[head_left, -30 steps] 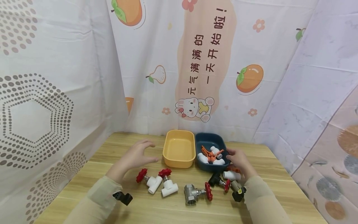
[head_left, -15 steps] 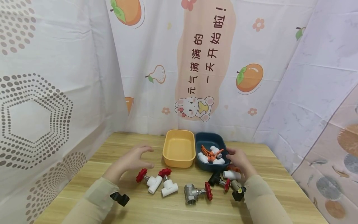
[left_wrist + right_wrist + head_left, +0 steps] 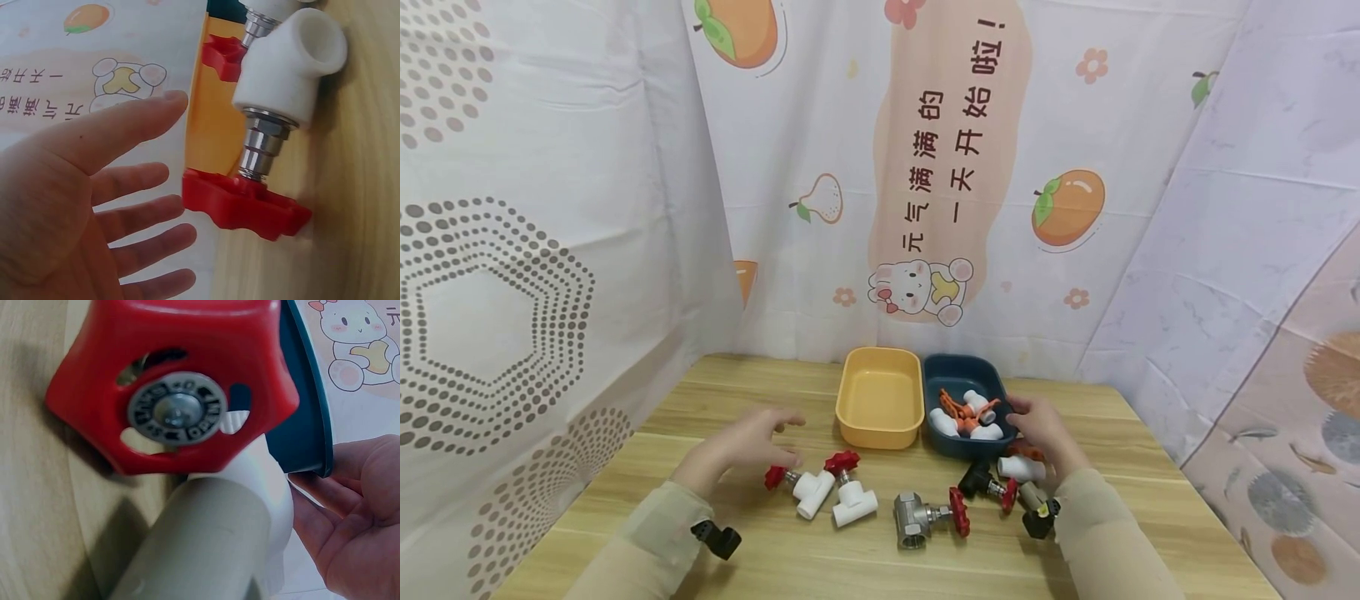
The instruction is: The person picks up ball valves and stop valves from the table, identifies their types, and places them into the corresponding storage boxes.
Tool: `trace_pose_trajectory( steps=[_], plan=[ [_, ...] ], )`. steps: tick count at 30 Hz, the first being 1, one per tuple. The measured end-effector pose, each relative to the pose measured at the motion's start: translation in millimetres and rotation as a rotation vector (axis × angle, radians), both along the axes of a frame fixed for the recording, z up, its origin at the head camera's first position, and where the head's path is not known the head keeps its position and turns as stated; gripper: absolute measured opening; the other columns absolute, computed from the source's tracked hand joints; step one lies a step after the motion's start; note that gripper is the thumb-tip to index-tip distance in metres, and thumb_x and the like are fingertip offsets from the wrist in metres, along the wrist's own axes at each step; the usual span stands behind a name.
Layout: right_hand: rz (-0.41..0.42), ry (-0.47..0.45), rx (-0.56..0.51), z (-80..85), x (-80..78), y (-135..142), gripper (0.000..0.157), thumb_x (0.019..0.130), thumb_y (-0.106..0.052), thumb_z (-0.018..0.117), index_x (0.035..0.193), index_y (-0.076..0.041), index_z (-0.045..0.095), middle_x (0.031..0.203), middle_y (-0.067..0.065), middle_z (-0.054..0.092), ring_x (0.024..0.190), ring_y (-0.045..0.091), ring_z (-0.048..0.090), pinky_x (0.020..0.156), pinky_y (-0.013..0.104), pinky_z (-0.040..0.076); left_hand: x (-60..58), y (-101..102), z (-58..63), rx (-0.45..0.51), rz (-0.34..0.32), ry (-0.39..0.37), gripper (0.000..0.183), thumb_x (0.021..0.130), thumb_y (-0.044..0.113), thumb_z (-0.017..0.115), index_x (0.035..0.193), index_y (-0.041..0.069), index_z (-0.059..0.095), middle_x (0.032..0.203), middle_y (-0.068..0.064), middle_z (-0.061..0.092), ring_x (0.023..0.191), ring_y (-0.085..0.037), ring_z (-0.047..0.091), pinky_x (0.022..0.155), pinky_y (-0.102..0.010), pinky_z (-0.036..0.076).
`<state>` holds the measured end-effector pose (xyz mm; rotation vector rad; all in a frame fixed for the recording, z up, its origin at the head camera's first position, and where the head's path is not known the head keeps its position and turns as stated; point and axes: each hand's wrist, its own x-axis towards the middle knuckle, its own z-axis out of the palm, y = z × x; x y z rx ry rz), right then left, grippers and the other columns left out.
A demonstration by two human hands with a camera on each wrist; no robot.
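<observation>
In the head view my left hand (image 3: 741, 446) hovers beside the left white tee valve (image 3: 812, 492), partly overlapping its red handwheel (image 3: 776, 477). The left wrist view shows the fingers spread and holding nothing, level with that red handwheel (image 3: 240, 203). My right hand (image 3: 1037, 429) is at the right side of the dark blue tray (image 3: 966, 367), fingers gripping its rim. In the right wrist view the rim (image 3: 326, 459) hides part of that hand (image 3: 369, 506). White fittings with orange handles (image 3: 970, 410) lie inside the blue tray.
A yellow tray (image 3: 880, 396) stands left of the blue one. In front lie another white tee valve (image 3: 853, 504), a steel valve (image 3: 913, 521), a black valve (image 3: 979, 481), a white fitting (image 3: 1021, 468) and a grey pipe piece (image 3: 1033, 496). A printed curtain (image 3: 820, 275) hangs behind the table.
My left hand has drawn a little left and down, away from the yellow tray, and now covers part of the left red handwheel. My right hand stays at the blue tray.
</observation>
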<state>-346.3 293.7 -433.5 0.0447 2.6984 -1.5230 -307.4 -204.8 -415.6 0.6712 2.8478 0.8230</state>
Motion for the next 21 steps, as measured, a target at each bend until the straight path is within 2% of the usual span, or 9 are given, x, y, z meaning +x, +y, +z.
trace_pose_trajectory(
  steps=[5, 8, 11, 17, 21],
  plan=[
    [0.008, 0.010, 0.017, 0.7, 0.0, 0, 0.050, 0.101, 0.001, 0.055, 0.149, 0.008, 0.043, 0.142, 0.036, 0.048, 0.110, 0.038, 0.065, 0.077, 0.046, 0.061, 3.8, -3, -5.8, 0.010, 0.004, -0.070, 0.067, 0.077, 0.031, 0.089, 0.135, 0.010, 0.064, 0.131, -0.005, 0.064, 0.116, -0.030, 0.059, 0.094, -0.054, 0.051],
    [0.011, 0.021, 0.023, 1.1, 0.3, 0, 0.050, 0.100, 0.001, 0.055, 0.148, 0.009, 0.044, 0.141, 0.037, 0.048, 0.109, 0.037, 0.066, 0.076, 0.046, 0.061, 5.6, -4, -7.9, 0.024, -0.031, -0.097, 0.067, 0.077, 0.030, 0.090, 0.134, 0.008, 0.064, 0.130, -0.007, 0.064, 0.114, -0.031, 0.060, 0.094, -0.055, 0.051],
    [0.013, 0.027, 0.025, 1.6, 1.0, 0, 0.050, 0.100, 0.002, 0.055, 0.148, 0.010, 0.044, 0.141, 0.037, 0.049, 0.109, 0.037, 0.066, 0.076, 0.046, 0.061, 4.7, -5, -12.1, 0.036, -0.071, -0.108, 0.066, 0.075, 0.029, 0.090, 0.132, 0.006, 0.065, 0.128, -0.008, 0.066, 0.109, -0.029, 0.062, 0.092, -0.053, 0.053],
    [0.011, 0.029, 0.016, 0.9, 0.5, 1, 0.050, 0.100, 0.002, 0.055, 0.148, 0.009, 0.045, 0.139, 0.036, 0.051, 0.104, 0.034, 0.068, 0.075, 0.046, 0.061, 5.7, -4, -17.9, 0.020, -0.086, -0.121, 0.063, 0.073, 0.029, 0.091, 0.129, 0.010, 0.068, 0.114, 0.000, 0.068, 0.099, -0.019, 0.060, 0.089, -0.048, 0.052],
    [0.003, 0.020, 0.014, -0.5, -0.4, 1, 0.049, 0.100, 0.001, 0.056, 0.148, 0.007, 0.046, 0.139, 0.035, 0.052, 0.103, 0.033, 0.068, 0.075, 0.046, 0.061, 7.1, -5, -20.8, 0.028, -0.127, -0.117, 0.061, 0.073, 0.025, 0.091, 0.128, 0.009, 0.069, 0.117, -0.003, 0.068, 0.102, -0.021, 0.058, 0.092, -0.050, 0.050]
  ],
)
